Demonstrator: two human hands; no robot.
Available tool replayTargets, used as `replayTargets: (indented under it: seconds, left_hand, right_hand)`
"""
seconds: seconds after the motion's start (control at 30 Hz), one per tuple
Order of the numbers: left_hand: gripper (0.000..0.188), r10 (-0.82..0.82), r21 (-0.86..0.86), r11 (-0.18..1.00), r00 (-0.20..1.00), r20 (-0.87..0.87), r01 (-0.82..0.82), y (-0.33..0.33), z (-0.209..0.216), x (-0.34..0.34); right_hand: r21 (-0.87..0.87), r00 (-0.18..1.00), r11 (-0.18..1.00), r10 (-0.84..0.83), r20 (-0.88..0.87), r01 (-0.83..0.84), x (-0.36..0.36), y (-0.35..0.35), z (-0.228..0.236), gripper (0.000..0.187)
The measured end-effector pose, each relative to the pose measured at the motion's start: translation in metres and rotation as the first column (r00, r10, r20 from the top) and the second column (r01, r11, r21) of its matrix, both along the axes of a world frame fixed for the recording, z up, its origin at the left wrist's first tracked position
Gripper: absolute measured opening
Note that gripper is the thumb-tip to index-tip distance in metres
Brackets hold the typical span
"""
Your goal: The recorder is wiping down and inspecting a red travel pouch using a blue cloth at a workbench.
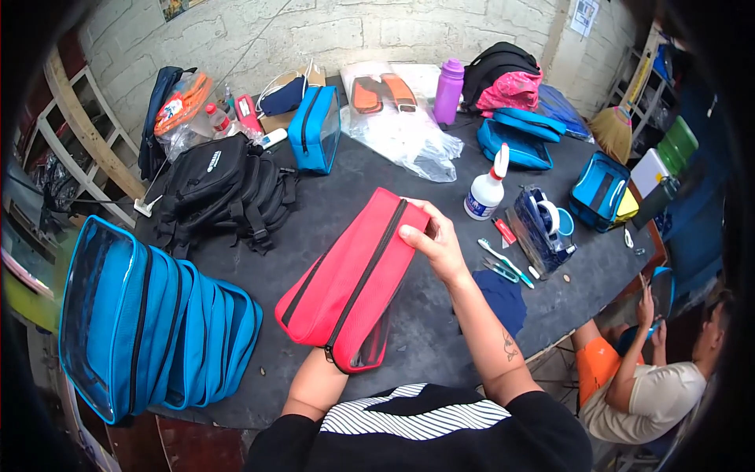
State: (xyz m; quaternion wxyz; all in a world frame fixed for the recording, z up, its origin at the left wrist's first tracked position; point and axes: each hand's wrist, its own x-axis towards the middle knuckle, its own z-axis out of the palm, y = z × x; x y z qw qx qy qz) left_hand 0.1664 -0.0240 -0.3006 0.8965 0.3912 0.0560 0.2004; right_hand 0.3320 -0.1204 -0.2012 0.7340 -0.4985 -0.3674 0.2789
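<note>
A red zippered pouch (358,275) with a black zipper and a clear side panel is held up, tilted, above the dark table. My right hand (434,240) grips its upper right end, thumb on the red fabric near the zipper. My left wrist goes behind the pouch's lower end, so that hand and its fingers are hidden. To the left stands a row of blue pouches (161,315) with black zippers and clear windows, packed one against another.
A black backpack (228,189), a blue pouch (314,130) and clear plastic bags (393,118) lie farther back. On the right are a white spray bottle (485,193), a toothbrush (499,256), a purple bottle (449,92) and a seated person (653,385) near the table edge.
</note>
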Motion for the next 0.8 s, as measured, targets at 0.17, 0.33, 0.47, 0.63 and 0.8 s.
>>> replayTargets:
  seconds: [0.17,0.33,0.47,0.63,0.8]
  left_hand:
    - [0.052,-0.033,0.078,0.996,0.999,-0.036,0.036,0.017,-0.002,0.002]
    - [0.054,-0.075,0.155,0.984,0.995,-0.068,0.085,0.046,0.012,0.012]
    - [0.065,-0.41,-0.035,0.9,0.869,0.277,0.436,0.035,0.09,0.018]
    - [0.064,-0.421,0.475,0.779,0.903,-0.088,0.41,0.062,0.136,0.035]
    - [0.033,-0.249,0.875,0.133,0.871,-0.424,0.465,0.078,0.201,0.049]
  right_hand:
    - [-0.004,0.974,0.975,-0.223,0.029,0.223,0.007,0.003,-0.003,0.039]
    - [-0.009,0.916,0.929,-0.366,-0.162,0.37,0.062,-0.002,-0.026,0.035]
    - [-0.243,0.89,0.863,-0.456,0.003,0.443,0.087,-0.011,-0.047,0.043]
    - [0.026,0.702,0.882,-0.392,0.594,0.47,0.046,-0.024,0.013,0.045]
    - [0.03,0.613,0.988,-0.116,0.781,0.149,0.024,-0.024,0.058,0.031]
